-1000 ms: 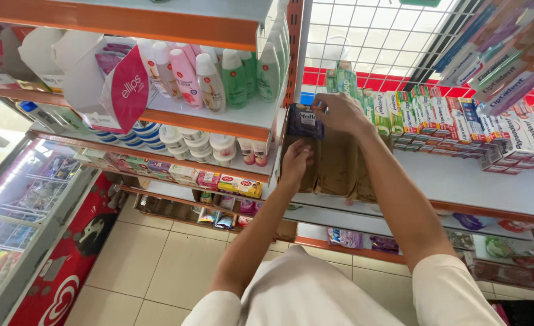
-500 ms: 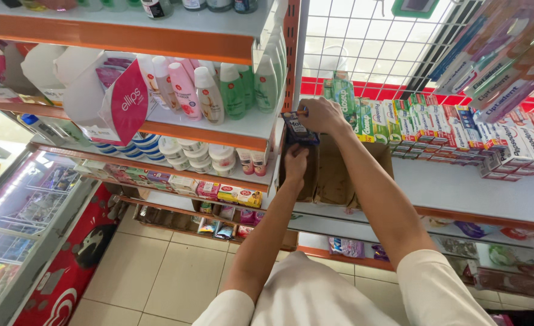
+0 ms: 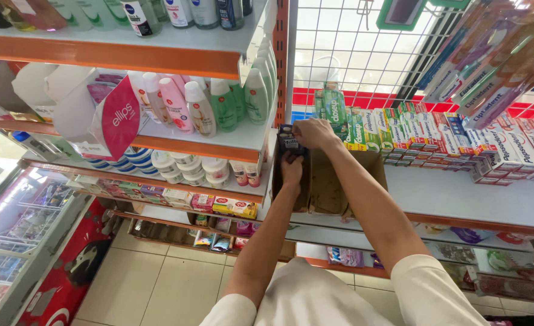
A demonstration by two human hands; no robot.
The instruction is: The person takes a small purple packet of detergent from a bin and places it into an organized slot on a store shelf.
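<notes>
Small dark blue packets (image 3: 289,143) sit pinched between my two hands at the left end of the white shelf board (image 3: 460,196), right where it meets the orange upright post (image 3: 282,66). My right hand (image 3: 315,133) is curled over the top of them, fingers clenched around the upper edge, while my left hand (image 3: 292,168) comes up from below with its fingertips closed on the lower part of the same packets. Both hands hover over an open brown cardboard box (image 3: 333,184) that stands on the shelf board, and the packets are at its top left corner, above its rim; I cannot tell whether they touch the box. Just beside my right hand, to the right, stands a row of green and white toothpaste cartons (image 3: 363,127), and further right come red and white toothpaste cartons (image 3: 502,148) laid in stacks. Behind them rises a white wire grid panel (image 3: 351,54). To the left of the post, a shelf holds pink and green plastic bottles (image 3: 200,105), with small white jars (image 3: 182,166) on the shelf beneath.
</notes>
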